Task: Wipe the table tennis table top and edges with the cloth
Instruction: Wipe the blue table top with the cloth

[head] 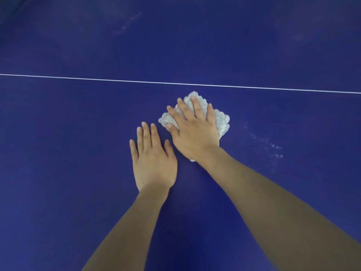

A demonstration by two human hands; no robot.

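The right hand [192,132] lies flat on the white cloth [221,122], fingers straight and slightly spread, pressing it onto the blue table [58,133] just below the white line [97,79]. The left hand [153,163] rests flat on the table beside it, fingers straight and close together. Pale smudges [273,147] mark the surface right of the cloth.

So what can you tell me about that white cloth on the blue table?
The cloth is white to pale grey with a nubbly, fluffy pile, like microfibre or terry. It looks folded or bunched into a rough square, turned cornerwise, lying flat on the blue table just short of the thin white line. The right hand presses on it with straight, spread fingers, covering its middle, so only the edges and corners show. The left hand lies flat on the table beside it, not touching.
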